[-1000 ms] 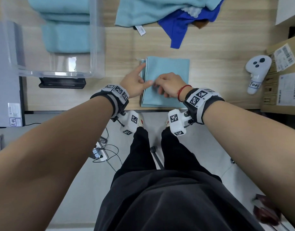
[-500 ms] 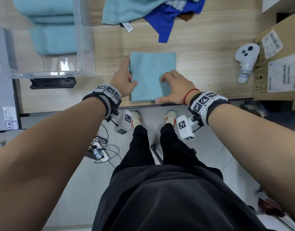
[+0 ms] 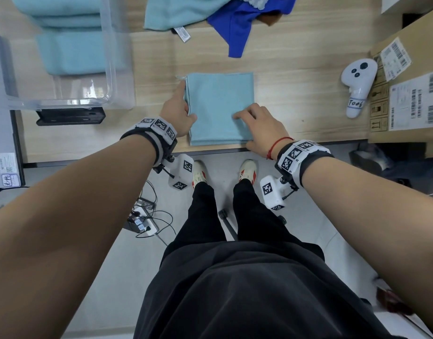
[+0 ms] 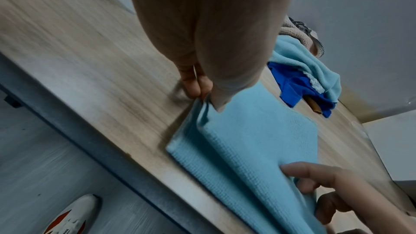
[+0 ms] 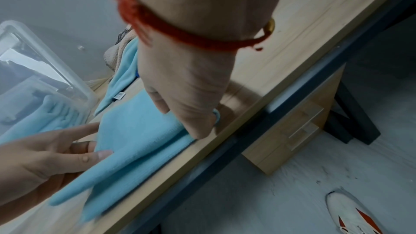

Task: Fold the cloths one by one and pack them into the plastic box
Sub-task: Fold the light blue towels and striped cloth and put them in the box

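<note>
A folded light blue cloth (image 3: 220, 108) lies square on the wooden table (image 3: 296, 94), close to the front edge. My left hand (image 3: 182, 106) holds its left edge, thumb on top and fingers under the fold (image 4: 193, 84). My right hand (image 3: 252, 123) grips the near right corner, with fingers (image 3: 239, 115) on top and the thumb at the near edge (image 5: 198, 127). The clear plastic box (image 3: 112, 69) stands at the back left, holding folded light blue cloths (image 3: 71, 52). Unfolded cloths lie at the back: a light blue one (image 3: 181, 11) and a dark blue one (image 3: 237, 25).
A white controller (image 3: 357, 86) lies to the right, beside a cardboard box (image 3: 406, 94) with labels. A black flat object (image 3: 71, 116) sits in front of the plastic box. A grey device (image 3: 2, 118) fills the left edge. The cloth nearly reaches the table's front edge (image 3: 308, 140).
My hands have moved apart from the middle of the cloth. The left one went to the left edge, the right one to the near right corner. The cloth lies flatter and squarer.
</note>
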Motion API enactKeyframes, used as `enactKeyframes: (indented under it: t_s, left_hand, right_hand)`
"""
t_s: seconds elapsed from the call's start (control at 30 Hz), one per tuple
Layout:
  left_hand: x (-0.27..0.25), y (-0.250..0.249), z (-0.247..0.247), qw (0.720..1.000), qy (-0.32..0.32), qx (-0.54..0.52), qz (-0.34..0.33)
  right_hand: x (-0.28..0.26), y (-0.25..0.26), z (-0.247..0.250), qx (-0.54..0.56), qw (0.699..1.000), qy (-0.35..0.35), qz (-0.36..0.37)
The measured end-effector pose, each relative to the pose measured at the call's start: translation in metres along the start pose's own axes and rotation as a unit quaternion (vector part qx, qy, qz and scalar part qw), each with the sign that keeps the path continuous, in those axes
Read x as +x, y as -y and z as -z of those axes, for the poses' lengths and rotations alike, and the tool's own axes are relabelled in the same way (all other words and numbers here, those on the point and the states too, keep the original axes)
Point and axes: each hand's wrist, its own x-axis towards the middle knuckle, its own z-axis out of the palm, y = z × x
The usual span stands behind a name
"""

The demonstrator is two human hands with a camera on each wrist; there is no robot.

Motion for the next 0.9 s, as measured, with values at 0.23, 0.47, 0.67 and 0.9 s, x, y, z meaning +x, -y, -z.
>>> enactKeyframes:
  t_s: [0.23,0.47,0.67,0.9]
  left_hand:
    - [0.000,-0.001,0.001,1.000,0.014,0.017,-0.009]
    - [0.003,-0.006,0.006,0.998,0.034,0.038,-0.036]
    - [0.009,-0.003,0.004,0.996,0.064,0.050,-0.039]
    - [0.012,-0.010,0.003,0.996,0.003,0.084,-0.011]
  right_hand:
    - [-0.002,-0.005,0.002,0.009,1.000,0.020,0.011]
    - [0.018,-0.009,0.018,0.021,0.993,-0.088,0.071]
    - [0.038,-0.010,0.018,-0.081,0.995,0.027,0.046]
    - [0.030,-0.014,0.018,-0.094,0.994,0.025,-0.048]
